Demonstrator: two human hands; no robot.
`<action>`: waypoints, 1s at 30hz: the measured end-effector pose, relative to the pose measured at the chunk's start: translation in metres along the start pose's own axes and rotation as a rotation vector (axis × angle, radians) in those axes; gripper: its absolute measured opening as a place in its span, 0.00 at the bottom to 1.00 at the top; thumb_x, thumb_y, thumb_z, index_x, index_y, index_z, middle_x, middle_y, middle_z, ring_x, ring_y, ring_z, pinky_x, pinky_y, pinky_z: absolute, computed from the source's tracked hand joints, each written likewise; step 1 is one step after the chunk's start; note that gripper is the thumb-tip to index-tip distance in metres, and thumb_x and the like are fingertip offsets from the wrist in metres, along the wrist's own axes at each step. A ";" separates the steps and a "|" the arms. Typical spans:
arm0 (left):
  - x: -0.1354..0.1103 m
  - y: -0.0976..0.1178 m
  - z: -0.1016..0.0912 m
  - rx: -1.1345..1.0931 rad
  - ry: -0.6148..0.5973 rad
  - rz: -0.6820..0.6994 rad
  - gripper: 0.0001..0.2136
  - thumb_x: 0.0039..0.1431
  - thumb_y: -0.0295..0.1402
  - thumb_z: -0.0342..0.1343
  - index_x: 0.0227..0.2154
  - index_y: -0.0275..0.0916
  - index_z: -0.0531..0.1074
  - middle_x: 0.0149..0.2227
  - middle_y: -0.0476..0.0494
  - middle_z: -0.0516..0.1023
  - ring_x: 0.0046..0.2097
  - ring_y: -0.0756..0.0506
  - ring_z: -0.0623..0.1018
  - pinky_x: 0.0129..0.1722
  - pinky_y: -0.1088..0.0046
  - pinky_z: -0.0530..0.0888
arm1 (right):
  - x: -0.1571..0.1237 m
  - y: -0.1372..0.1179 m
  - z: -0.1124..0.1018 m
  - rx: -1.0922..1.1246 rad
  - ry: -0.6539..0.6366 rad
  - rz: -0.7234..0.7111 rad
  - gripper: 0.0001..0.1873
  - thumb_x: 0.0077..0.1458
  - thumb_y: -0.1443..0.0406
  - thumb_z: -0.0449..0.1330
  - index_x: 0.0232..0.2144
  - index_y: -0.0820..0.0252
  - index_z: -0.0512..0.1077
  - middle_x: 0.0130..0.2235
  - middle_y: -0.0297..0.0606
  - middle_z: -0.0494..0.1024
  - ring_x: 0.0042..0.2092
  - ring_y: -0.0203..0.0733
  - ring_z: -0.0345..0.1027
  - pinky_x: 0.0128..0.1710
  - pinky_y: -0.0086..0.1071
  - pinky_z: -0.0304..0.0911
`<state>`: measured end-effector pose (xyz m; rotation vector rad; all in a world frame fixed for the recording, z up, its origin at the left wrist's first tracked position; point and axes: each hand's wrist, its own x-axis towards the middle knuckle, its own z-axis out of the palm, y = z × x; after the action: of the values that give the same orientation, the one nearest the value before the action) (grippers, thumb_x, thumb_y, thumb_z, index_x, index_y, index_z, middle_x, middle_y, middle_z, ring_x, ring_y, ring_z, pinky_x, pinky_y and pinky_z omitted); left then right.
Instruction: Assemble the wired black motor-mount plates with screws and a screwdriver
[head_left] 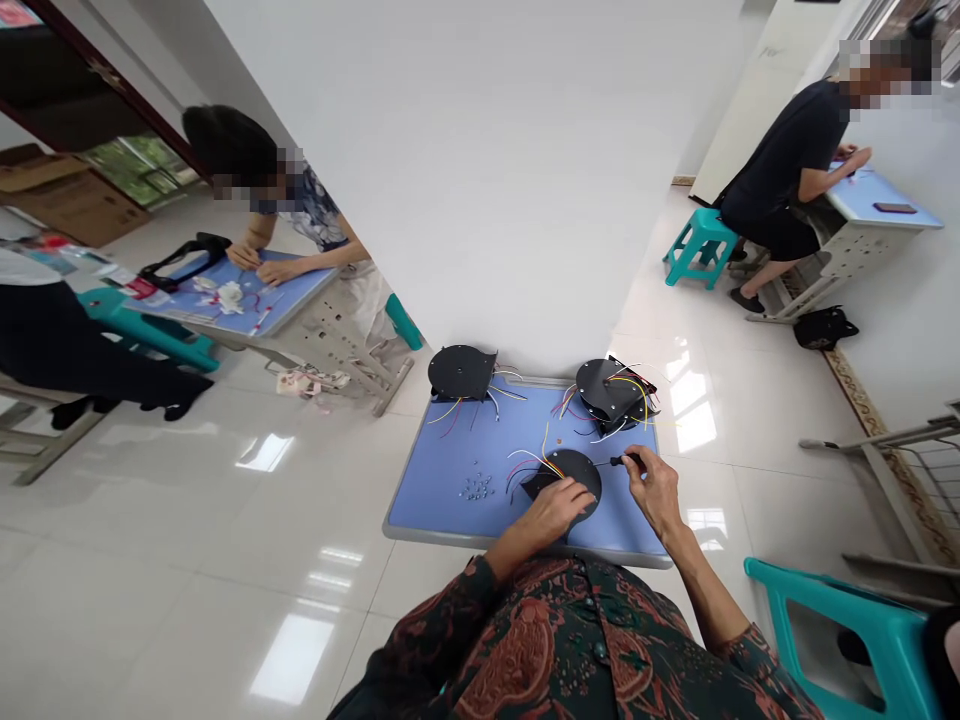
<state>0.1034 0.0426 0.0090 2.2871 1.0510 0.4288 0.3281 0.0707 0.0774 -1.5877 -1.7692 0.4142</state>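
Observation:
A black, rounded blower housing with yellow, red, white and black wires lies near the front of the blue table. My left hand grips it from the near side, fingers bent over its top face. In my right hand is a small screwdriver, held by its black handle between thumb and fingers. Its thin shaft points left towards the housing's right edge; whether the tip touches a screw is too small to tell. Left of the housing lies a scatter of small screws.
Similar black housings with loose wires sit at the table's back left and back right. A white wall rises behind the table. A teal stool is at right. Other people sit at a left desk and right desk.

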 end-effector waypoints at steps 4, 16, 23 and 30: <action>0.035 0.013 0.018 0.064 -0.068 -0.031 0.11 0.67 0.24 0.50 0.45 0.43 0.75 0.47 0.39 0.76 0.48 0.41 0.76 0.50 0.65 0.74 | -0.007 0.000 -0.004 -0.005 0.014 -0.007 0.16 0.67 0.54 0.52 0.39 0.57 0.75 0.33 0.40 0.81 0.29 0.40 0.71 0.34 0.33 0.67; -0.028 -0.027 0.010 0.180 0.301 -0.319 0.05 0.68 0.28 0.53 0.41 0.41 0.74 0.43 0.40 0.76 0.47 0.40 0.75 0.48 0.64 0.72 | -0.011 0.004 0.004 0.016 0.001 -0.070 0.18 0.66 0.52 0.53 0.38 0.56 0.76 0.34 0.40 0.81 0.27 0.40 0.70 0.33 0.35 0.67; -0.122 -0.089 -0.018 0.482 0.577 -0.729 0.06 0.67 0.27 0.52 0.36 0.41 0.73 0.37 0.40 0.75 0.40 0.39 0.73 0.42 0.62 0.72 | 0.000 -0.007 0.023 0.052 -0.063 -0.123 0.16 0.66 0.54 0.53 0.37 0.56 0.75 0.33 0.40 0.81 0.27 0.40 0.70 0.33 0.34 0.67; -0.116 -0.077 -0.005 0.409 0.645 -0.732 0.05 0.67 0.29 0.53 0.43 0.40 0.72 0.41 0.38 0.78 0.43 0.38 0.76 0.44 0.61 0.73 | 0.006 -0.004 0.028 0.033 -0.056 -0.154 0.14 0.67 0.56 0.54 0.40 0.57 0.75 0.36 0.40 0.81 0.30 0.41 0.72 0.36 0.35 0.68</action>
<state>-0.0172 -0.0046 -0.0406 1.8939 2.3610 0.6975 0.3059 0.0818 0.0620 -1.4182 -1.9017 0.4154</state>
